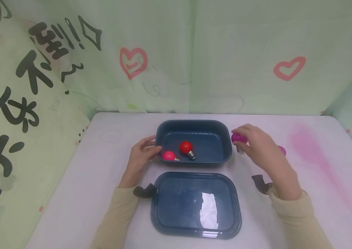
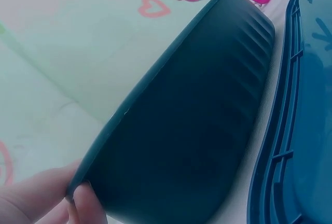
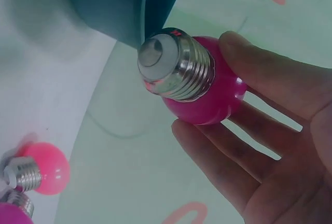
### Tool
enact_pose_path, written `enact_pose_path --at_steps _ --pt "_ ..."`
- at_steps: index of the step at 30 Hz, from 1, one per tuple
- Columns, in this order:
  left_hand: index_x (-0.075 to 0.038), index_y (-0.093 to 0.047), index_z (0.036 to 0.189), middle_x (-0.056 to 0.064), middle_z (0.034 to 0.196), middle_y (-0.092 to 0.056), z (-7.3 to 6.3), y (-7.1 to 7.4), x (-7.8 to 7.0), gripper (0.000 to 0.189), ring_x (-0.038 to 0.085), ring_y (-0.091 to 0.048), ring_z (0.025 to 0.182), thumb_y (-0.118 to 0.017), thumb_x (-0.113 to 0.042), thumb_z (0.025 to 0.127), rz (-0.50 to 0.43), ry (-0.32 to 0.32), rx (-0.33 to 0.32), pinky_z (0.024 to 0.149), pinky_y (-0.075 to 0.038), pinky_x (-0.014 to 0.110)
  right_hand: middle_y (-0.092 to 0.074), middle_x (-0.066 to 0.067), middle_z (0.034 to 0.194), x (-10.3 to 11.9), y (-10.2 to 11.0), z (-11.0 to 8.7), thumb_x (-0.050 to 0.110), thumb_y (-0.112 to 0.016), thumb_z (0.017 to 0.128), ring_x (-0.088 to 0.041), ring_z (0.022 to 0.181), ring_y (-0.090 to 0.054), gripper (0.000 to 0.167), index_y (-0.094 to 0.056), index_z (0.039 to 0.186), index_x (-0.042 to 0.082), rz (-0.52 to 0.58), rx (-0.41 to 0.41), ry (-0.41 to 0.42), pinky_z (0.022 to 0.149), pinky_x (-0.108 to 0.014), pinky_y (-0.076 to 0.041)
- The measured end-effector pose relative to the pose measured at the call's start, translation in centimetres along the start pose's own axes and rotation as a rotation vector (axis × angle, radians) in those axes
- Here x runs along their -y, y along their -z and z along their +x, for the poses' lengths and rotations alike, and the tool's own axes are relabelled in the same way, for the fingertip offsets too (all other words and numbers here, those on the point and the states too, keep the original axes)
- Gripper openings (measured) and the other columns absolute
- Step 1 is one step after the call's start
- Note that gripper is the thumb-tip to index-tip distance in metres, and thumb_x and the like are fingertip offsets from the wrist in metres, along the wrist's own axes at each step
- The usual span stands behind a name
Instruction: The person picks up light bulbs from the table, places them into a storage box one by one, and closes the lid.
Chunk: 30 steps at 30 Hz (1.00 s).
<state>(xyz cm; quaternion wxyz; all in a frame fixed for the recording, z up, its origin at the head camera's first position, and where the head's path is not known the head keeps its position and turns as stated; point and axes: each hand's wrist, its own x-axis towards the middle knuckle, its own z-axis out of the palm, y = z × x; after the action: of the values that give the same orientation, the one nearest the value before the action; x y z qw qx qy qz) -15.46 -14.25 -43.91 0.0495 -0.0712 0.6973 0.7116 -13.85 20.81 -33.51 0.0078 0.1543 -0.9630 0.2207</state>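
Note:
My left hand (image 1: 139, 157) pinches the left rim of a dark blue plastic box (image 1: 208, 145), thumb and fingers on either side of the rim in the left wrist view. Inside the box lie a red light bulb (image 1: 186, 147) and a pink light bulb (image 1: 168, 155). Just off the box's right end, my right hand (image 1: 261, 148) holds a magenta light bulb (image 3: 207, 97) by its round globe. Its silver screw base (image 3: 179, 68) points away from the palm, and in the head view it points down.
A dark blue lid (image 1: 179, 207) lies flat in front of the box. Right of the box, partly behind my right hand, another magenta bulb (image 1: 283, 150) rests on the white table (image 1: 101, 197); a pink bulb (image 3: 51, 168) lies beside it. Fabric walls (image 1: 213, 69) enclose the table's back and sides.

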Motion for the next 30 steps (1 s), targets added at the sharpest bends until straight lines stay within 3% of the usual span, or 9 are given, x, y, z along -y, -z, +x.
enact_pose_path --at_steps 18,30 --pt "-0.015 -0.061 0.132 0.013 0.122 -0.060 -0.1 0.1 0.0 0.050 0.021 -0.066 0.101 -0.079 -0.019 0.086 -0.003 0.009 0.003 0.083 -0.058 0.029 -0.063 -0.020 0.120 1.8 -1.9 1.7 0.010 -0.078 0.085 -0.039 0.112 -0.061 0.047 -0.062 0.128 0.001 0.017 0.008 0.014 0.089 -0.052 -0.055" --pt "-0.015 -0.060 0.133 0.013 0.123 -0.060 -0.1 0.1 0.1 0.050 0.018 -0.067 0.100 -0.078 -0.020 0.086 0.002 0.002 0.002 0.082 -0.058 0.028 -0.065 -0.020 0.114 2.4 -3.8 3.1 0.009 -0.078 0.085 -0.036 0.105 -0.062 0.044 -0.063 0.125 -0.002 0.031 0.032 0.048 0.089 -0.051 -0.056"
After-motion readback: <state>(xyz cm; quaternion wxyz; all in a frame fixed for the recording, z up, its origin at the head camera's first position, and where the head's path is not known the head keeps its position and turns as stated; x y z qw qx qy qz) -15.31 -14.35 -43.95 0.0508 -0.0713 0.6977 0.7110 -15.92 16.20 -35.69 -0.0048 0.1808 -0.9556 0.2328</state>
